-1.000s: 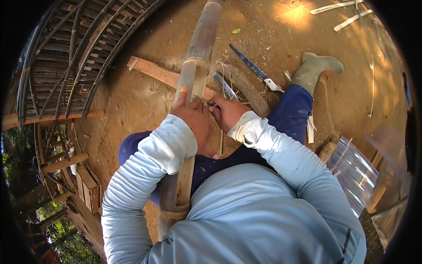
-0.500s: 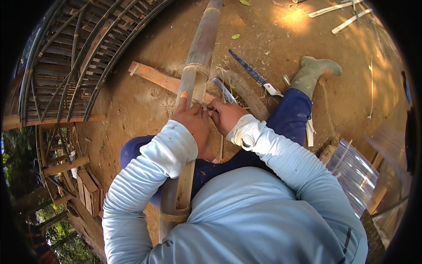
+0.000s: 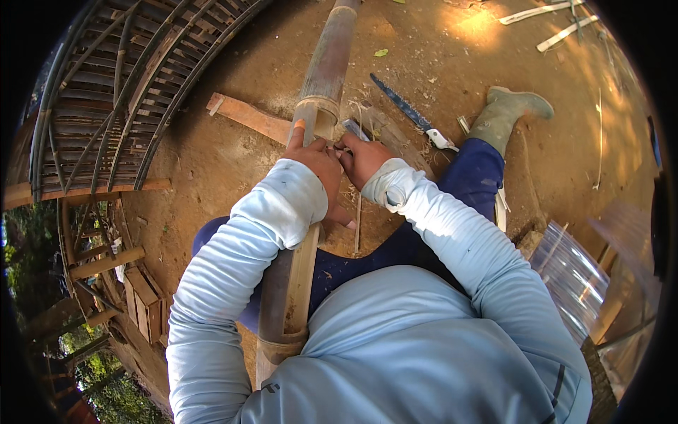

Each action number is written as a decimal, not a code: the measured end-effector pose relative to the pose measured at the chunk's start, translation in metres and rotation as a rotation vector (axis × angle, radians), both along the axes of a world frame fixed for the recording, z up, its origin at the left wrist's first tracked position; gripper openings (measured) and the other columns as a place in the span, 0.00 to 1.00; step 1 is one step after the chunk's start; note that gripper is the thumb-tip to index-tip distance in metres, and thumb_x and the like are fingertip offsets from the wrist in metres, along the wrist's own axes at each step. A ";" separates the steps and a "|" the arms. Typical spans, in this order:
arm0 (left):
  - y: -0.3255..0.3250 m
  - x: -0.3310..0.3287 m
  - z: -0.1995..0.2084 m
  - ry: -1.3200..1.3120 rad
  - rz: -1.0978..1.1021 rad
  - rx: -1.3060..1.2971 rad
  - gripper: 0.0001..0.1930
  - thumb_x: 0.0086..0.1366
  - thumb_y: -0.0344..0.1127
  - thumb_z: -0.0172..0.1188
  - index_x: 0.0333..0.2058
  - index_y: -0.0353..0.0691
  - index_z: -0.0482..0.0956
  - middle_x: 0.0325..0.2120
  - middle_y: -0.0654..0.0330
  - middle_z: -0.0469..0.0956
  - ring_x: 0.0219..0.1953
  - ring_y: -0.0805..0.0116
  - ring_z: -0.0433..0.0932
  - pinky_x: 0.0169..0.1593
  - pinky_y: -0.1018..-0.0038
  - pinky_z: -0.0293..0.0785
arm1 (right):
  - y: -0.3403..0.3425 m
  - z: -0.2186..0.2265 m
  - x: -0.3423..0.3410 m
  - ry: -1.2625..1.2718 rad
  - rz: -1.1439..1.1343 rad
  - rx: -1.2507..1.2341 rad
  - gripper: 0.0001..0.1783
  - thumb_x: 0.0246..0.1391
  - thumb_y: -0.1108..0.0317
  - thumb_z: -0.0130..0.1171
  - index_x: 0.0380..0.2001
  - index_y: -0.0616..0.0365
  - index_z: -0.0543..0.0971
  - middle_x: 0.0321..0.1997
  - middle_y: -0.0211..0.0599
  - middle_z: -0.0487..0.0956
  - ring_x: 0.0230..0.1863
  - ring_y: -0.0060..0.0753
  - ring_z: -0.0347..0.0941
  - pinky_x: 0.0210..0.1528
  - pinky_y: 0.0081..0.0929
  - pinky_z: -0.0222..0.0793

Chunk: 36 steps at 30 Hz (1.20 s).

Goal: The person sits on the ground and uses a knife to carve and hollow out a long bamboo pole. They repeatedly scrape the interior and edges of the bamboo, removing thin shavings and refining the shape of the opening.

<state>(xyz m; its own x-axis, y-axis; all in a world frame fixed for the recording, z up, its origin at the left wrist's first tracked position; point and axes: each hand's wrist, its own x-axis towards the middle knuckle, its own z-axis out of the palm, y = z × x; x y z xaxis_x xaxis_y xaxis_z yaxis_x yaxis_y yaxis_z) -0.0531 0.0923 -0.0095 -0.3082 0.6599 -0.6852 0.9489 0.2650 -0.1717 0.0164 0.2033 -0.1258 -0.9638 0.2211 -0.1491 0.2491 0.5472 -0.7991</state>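
Observation:
A long bamboo pole (image 3: 326, 67) runs from the far top down past my left side. A long section is cut out of its side, leaving an open channel. My left hand (image 3: 316, 162) grips the pole at this cut-out, its index finger stretched along the bamboo with an orange covering on the tip. Against its other fingers, at the channel's right edge, my right hand (image 3: 366, 159) is closed in a pinch. Something small and dark shows between the fingers, too hidden to name. Partly covered by my right hand, a metal-coloured tool (image 3: 354, 128) lies on the ground.
A pruning saw (image 3: 413, 113) with a white handle lies beyond my right hand, near my booted leg (image 3: 494, 124). A reddish board (image 3: 247, 116) lies under the pole. A slatted bamboo structure (image 3: 99, 106) stands left; clear corrugated sheeting (image 3: 568, 275) is at right.
Both hands have slid a little farther away along the pole, toward the node at the far end of the cut-out. My right hand has drawn closer to the left.

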 end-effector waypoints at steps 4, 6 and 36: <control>-0.017 0.011 -0.001 0.036 -0.068 0.035 0.70 0.38 0.82 0.65 0.65 0.22 0.63 0.66 0.44 0.67 0.73 0.57 0.59 0.77 0.49 0.31 | -0.012 -0.002 0.014 -0.002 0.008 0.027 0.15 0.67 0.57 0.51 0.47 0.58 0.75 0.38 0.59 0.82 0.42 0.65 0.79 0.45 0.55 0.74; -0.005 0.004 -0.002 0.027 -0.043 0.020 0.70 0.38 0.82 0.65 0.65 0.23 0.63 0.66 0.44 0.67 0.73 0.57 0.59 0.77 0.49 0.30 | -0.004 0.001 0.008 -0.031 -0.002 0.021 0.15 0.68 0.57 0.51 0.46 0.57 0.74 0.38 0.58 0.82 0.42 0.64 0.79 0.45 0.54 0.74; 0.021 -0.017 -0.003 -0.001 0.024 -0.015 0.70 0.38 0.80 0.68 0.67 0.25 0.61 0.67 0.47 0.66 0.74 0.57 0.56 0.77 0.47 0.34 | 0.015 -0.008 -0.018 0.002 -0.051 0.006 0.16 0.67 0.57 0.51 0.47 0.58 0.74 0.41 0.58 0.82 0.46 0.65 0.79 0.48 0.53 0.74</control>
